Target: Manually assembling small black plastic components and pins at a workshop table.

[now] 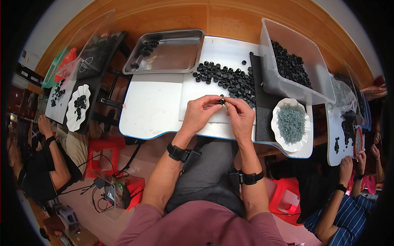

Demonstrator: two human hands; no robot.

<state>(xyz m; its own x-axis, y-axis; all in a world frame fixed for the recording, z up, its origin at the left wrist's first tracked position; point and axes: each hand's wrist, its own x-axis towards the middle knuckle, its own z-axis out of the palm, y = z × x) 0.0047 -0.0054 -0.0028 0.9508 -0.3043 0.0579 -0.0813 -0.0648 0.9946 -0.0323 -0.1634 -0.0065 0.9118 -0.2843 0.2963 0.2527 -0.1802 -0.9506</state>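
My left hand (pixel 200 115) and my right hand (pixel 241 117) meet over the near part of the white board (pixel 189 95). Their thumbs and fingertips pinch a small black round part (pixel 221 101) between them. Finer detail of that part is too small to make out, and the fingers cover some of it. Just beyond my hands lies a loose spread of black round parts (pixel 234 80), many of them short and cap-like. A white scalloped dish (pixel 304 138) to the right of my right hand holds a heap of thin grey-green pieces (pixel 291 123).
A translucent bin (pixel 324 88) of black parts stands back right, partly over a dark mat (pixel 266 110). At the back left, a steel tray (pixel 180 67) contains a few black parts. People work at side tables left and right; red stools (pixel 104 143) stand below.
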